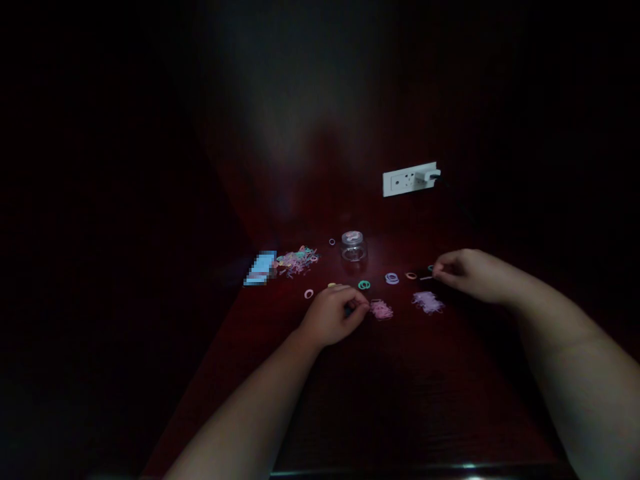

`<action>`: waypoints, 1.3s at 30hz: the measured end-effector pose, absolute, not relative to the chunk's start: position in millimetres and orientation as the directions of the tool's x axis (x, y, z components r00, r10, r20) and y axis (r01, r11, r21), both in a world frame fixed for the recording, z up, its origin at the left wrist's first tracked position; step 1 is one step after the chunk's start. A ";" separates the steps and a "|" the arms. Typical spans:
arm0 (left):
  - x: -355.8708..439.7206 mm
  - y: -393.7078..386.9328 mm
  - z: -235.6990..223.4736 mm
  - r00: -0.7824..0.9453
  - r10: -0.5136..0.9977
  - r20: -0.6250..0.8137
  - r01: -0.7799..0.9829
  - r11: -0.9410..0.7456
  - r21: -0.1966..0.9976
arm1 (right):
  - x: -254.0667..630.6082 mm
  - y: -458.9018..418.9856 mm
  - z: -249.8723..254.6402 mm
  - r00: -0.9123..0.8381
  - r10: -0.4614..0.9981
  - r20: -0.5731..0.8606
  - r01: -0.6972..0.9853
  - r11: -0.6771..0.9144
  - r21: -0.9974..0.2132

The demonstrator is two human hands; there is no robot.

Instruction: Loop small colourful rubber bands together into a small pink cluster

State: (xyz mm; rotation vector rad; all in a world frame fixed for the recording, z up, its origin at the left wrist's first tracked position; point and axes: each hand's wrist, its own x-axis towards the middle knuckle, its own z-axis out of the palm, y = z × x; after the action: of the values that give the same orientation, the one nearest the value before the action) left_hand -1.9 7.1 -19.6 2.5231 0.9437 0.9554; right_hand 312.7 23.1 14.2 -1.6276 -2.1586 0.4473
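Marking on the jar lid (353,237), beyond both hands, was too small to read. The dark reddish tabletop (400,380) met a wall (310,153). The left hand (333,315) curled beside pink bands (381,309); lilac bands (428,302) lay just nearer and left of the curled right hand (467,273). Whether either pinched anything, I couldn't tell.

The table (410,387) is lying open between the forearms (265,413), leaving a passage from the front up to the pink pile (382,310) and the purple pile (429,302). The left hand (366,307) is blocking the pink pile's left side; the right hand (435,273) is crowding the rings' (391,278) right end. Behind them, the jar (354,253) is standing in the way.
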 end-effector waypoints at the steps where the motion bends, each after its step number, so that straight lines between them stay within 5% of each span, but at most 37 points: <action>1: -2.4 7.3 -19.8 0.568 0.665 0.486 0.476 -0.747 0.465 | 317.3 24.3 13.0 -0.251 0.965 0.083 0.839 0.259 -0.479; 26: -5.3 7.7 -19.3 0.556 0.666 0.498 0.478 -0.746 0.464 | 306.0 20.7 8.4 -0.240 0.966 -0.094 0.859 0.167 -0.483; 34: -6.7 9.8 -20.7 0.549 0.667 0.504 0.488 -0.745 0.454 | 297.7 23.0 13.9 -0.076 0.996 0.038 0.932 0.085 -0.353; 39: -14.8 17.2 -20.4 0.501 0.686 0.528 0.530 -0.726 0.439 | 291.3 28.6 8.8 -0.053 0.973 0.224 0.914 0.137 -0.381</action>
State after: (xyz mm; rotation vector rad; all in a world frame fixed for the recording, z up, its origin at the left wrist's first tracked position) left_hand -14.8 17.2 -20.4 2.5255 1.0394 1.0360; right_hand 291.3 28.6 8.8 -1.8098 -2.0014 0.1884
